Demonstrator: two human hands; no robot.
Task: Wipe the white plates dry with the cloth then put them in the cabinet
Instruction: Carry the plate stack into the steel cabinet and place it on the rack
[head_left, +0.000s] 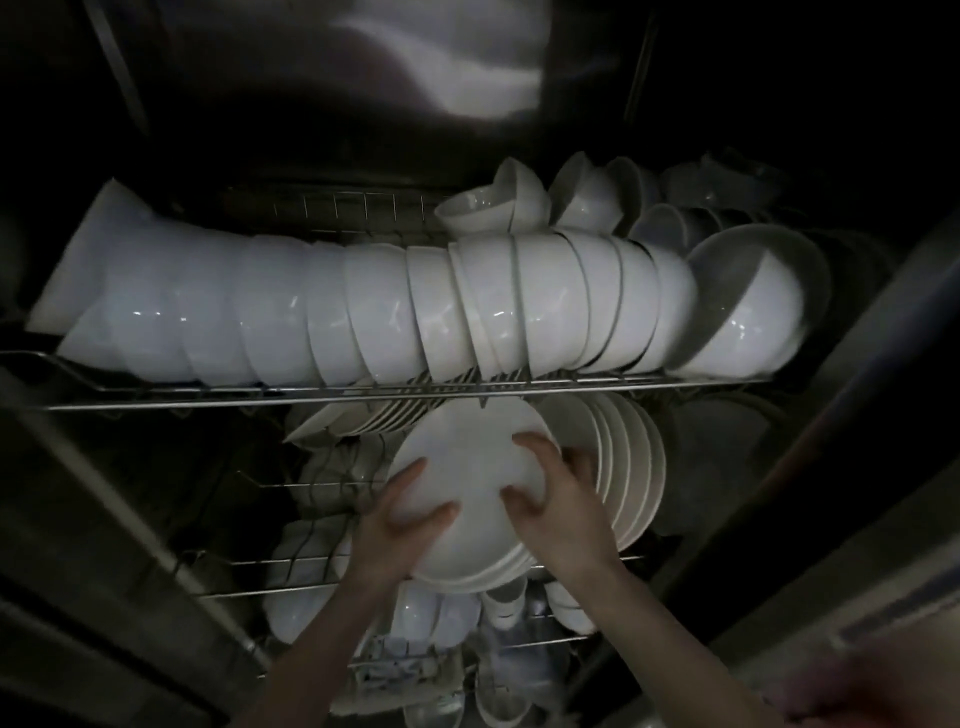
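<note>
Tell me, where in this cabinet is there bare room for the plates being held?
The upper rack is packed by the row of bowls, with only a bare wire strip behind it. On the lower rack, standing plates crowd the right of the held plates, gripped by left hand and right hand; the dim wires to their left look freer.

Place: kitchen dish storage, crockery kept in bulk.
Landmark: upper wire rack (395, 391), a steel rail running left to right across a dark cabinet (291, 130).
On the upper wire rack: long row of nested white bowls (363, 306) lying on their sides; smaller bowls (493, 208) behind, toward the right.
Below the upper wire rack: lower wire rack (291, 561) carrying white plates (631, 467) on edge, with small cups (415, 613) nearer the camera.
Above the upper wire rack: dark, glossy inner wall catching a pale reflection.
Light: dim throughout, white crockery the only bright surface.
</note>
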